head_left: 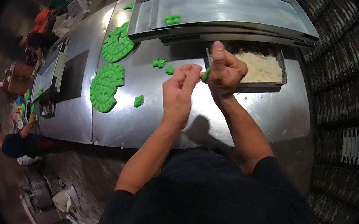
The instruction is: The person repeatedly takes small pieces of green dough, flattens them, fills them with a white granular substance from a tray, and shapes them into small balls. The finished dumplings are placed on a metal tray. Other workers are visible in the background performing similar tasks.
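Note:
A small piece of green dough [205, 75] is between my two hands above the steel table. My right hand [228, 71] is closed round it, thumb pointing up. My left hand [178, 93] has its fingers curled, and a fingertip meets the dough's left side. Just left of my hands lie loose green dough pieces [159, 62], and another lump [138, 101] sits nearer to me. Farther left are two flat rounds of cut green dough, one near [104, 87] and one far [117, 43]. My fingers hide part of the held piece.
A long metal tray [234, 6] with a few green pieces [172, 20] stands at the back. Behind my right hand, a dark box [265, 87] holds pale crumbs or powder [259, 68]. Another tray [48, 72] and co-workers [20, 144] are at left; dark racks [345, 77] stand right.

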`<state>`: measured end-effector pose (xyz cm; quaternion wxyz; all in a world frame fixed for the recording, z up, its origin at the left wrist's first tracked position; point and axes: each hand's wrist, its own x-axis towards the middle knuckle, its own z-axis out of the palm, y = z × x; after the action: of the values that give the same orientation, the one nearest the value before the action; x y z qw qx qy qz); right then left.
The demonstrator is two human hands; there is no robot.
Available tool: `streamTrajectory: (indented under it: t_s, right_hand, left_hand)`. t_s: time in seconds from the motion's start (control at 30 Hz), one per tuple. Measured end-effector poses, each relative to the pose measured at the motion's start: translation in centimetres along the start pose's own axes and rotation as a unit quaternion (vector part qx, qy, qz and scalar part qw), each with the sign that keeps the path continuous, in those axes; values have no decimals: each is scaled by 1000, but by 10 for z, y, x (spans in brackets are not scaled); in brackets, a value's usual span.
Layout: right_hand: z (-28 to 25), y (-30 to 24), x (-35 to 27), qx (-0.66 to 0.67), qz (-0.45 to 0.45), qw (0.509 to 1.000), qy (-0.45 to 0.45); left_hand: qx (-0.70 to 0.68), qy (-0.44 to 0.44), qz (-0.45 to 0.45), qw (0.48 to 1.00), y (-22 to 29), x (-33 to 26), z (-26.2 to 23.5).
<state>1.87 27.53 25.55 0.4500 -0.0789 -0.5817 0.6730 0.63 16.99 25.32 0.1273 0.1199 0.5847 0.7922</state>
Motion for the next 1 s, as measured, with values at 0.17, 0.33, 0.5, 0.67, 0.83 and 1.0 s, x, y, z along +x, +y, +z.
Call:
streamTrajectory:
  t_s: [0.17, 0.33, 0.5, 0.67, 0.83, 1.0]
  right_hand:
    - [-19, -2, -34, -97, -157, 980, -67]
    - [-127, 73, -18, -50, 363, 902, -230]
    - [-211, 154, 85, -626, -99, 735, -239]
    - [-219, 190, 100, -653, -68, 694, -294]
    - [-228, 202, 104, -650, -18, 698, -300]
    - [-226, 183, 107, -129, 322, 926, -148]
  left_hand:
    - [-112, 43, -108, 987, -7, 6, 20]
    - [-80, 43, -303, 949, -100, 12, -29]
    - [32, -14, -346, 938, -129, 6, -47]
    - [56, -51, -351, 933, -125, 9, -23]
    - [63, -94, -297, 948, -126, 47, 1]
    - [25, -100, -281, 954, -139, 104, 56]
